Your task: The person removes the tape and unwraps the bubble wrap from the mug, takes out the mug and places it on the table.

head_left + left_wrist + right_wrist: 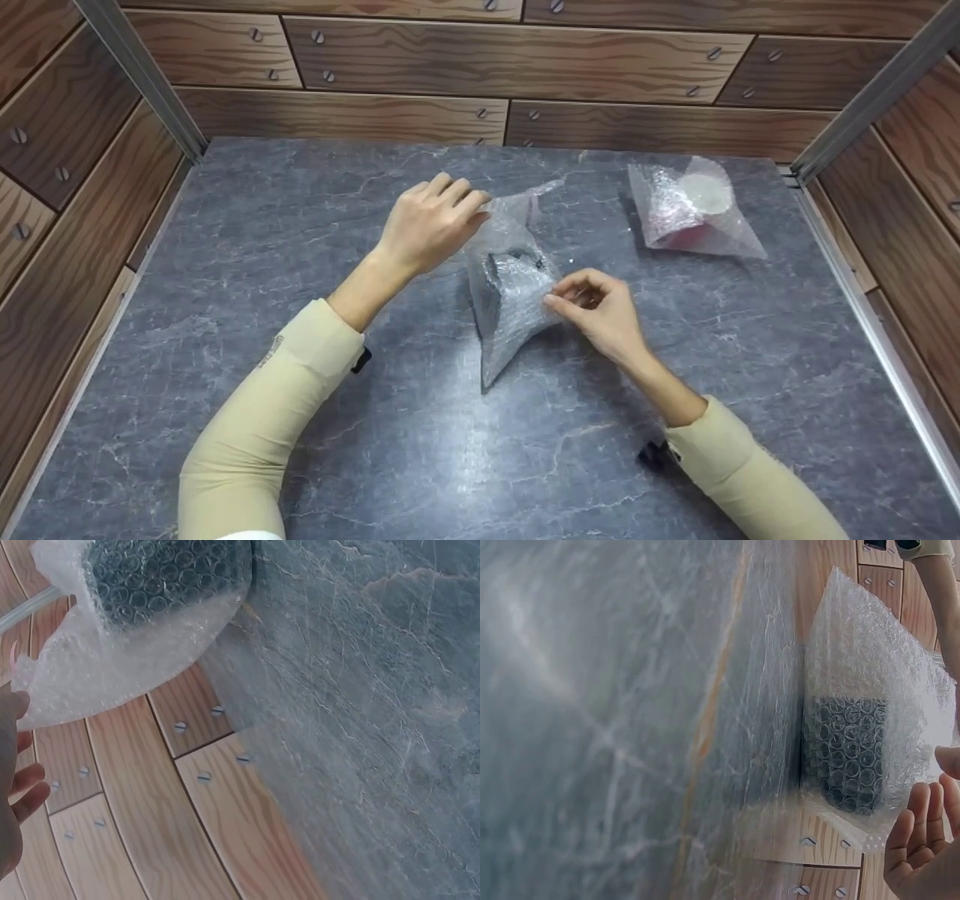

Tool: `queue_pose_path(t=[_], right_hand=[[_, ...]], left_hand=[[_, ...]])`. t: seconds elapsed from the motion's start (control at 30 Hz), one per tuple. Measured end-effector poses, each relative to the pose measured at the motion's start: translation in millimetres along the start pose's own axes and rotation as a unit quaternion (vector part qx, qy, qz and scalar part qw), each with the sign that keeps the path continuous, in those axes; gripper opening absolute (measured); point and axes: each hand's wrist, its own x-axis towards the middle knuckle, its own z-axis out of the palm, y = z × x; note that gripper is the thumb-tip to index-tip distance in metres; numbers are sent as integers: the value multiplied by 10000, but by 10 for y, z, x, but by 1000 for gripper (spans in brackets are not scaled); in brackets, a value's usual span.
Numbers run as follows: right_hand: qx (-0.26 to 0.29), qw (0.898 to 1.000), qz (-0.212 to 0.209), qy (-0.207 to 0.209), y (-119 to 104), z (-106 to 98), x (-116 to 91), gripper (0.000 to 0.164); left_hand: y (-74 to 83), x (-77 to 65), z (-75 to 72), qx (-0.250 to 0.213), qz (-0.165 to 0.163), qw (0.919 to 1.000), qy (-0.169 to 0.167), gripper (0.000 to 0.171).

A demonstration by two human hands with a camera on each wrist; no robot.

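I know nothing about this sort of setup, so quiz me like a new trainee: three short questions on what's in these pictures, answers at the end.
1. Multiple choice: what colour shows through the wrap of the package on the far right in the head view?
A) green
B) pink
C) yellow

2. True or false: both hands are at that package.

3. Fill in the blank: in the head view, the ____ hand appears nearer the wood-patterned back wall.

Key:
1. B
2. False: the left hand and the right hand are at the middle package.
3. left
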Motion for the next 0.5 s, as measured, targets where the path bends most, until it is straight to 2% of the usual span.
queue_pose_path(t=[0.3,0.4,0.5], right_hand=[[-20,10000,-15,79,0,-2,-9,19],[-44,9999,-63,103,1,-4,-8,19],[-59,9999,-97,121,8,-3,-7,19]], left_hand=[[-54,-23,61,-109,-343,9990,-260,16],[-65,-32,75,-234,-565,9971,-458,22],[-77,-50,90,-501,-926,9919,-717,30]])
